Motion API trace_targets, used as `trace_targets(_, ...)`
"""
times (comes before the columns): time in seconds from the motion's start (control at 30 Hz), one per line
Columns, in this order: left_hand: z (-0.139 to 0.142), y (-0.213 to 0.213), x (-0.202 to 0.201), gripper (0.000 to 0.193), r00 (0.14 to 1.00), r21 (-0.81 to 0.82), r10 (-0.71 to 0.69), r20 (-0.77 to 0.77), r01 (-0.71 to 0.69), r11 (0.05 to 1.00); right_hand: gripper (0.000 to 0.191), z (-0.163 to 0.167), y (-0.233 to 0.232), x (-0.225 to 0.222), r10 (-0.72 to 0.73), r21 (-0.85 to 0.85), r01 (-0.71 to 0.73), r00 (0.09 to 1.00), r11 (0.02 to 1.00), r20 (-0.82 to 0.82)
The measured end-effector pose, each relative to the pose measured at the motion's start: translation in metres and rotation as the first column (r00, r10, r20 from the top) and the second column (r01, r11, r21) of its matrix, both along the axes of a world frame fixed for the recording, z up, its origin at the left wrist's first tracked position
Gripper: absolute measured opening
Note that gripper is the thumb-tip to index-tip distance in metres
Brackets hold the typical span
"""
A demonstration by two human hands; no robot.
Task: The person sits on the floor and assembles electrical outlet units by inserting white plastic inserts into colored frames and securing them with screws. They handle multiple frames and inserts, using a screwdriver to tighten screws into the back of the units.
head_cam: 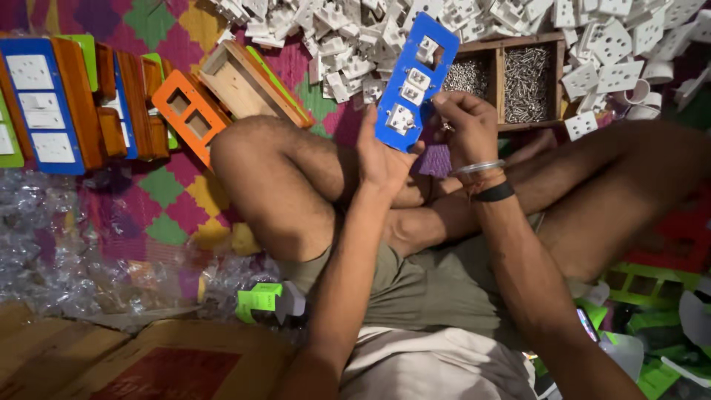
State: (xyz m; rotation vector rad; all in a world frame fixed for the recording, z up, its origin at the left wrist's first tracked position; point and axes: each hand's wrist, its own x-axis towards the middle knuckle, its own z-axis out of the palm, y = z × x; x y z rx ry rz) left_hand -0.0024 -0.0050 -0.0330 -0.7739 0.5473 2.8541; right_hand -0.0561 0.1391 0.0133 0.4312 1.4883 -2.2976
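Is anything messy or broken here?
Nothing looks broken. The white socket parts lie in a loose heap on the mat, and the blue plate, held in the left hand and right hand, has one empty opening.

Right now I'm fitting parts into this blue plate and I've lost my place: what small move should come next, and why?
Probably press the next white part into the open cutout near the top of the blue plate. The left hand already steadies the plate from below, the right hand sits at its edge, three white pieces are seated lower down, and the top slot looks only partly filled.
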Motion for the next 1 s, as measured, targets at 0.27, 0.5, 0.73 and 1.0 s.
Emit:
trace_targets(0.27,0.004,0.005,-0.002,0.054,0.999,0.008,-0.014,0.036,0.014,1.0,0.007,-0.023,0.005,0.001,-0.022,-0.011,0.023,0.996,1.0,0.081)
trace_targets(0.5,0.002,0.009,-0.013,0.048,0.997,0.009,0.077,0.01,-0.077,0.997,0.01,-0.023,-0.004,-0.012,-0.005,0.065,0.0,0.997,0.998,0.08)
trace_targets(0.73,-0.001,0.012,-0.02,0.059,1.0,0.051,-0.023,-0.006,0.023,0.998,0.015,-0.027,-0.001,-0.015,0.01,0.176,-0.01,1.0,0.984,-0.001)
trace_targets(1.0,-0.005,0.011,-0.021,0.053,0.999,0.061,0.006,0.039,-0.008,0.998,0.016,-0.051,-0.007,-0.015,0.047,0.407,0.083,0.953,0.91,-0.298)
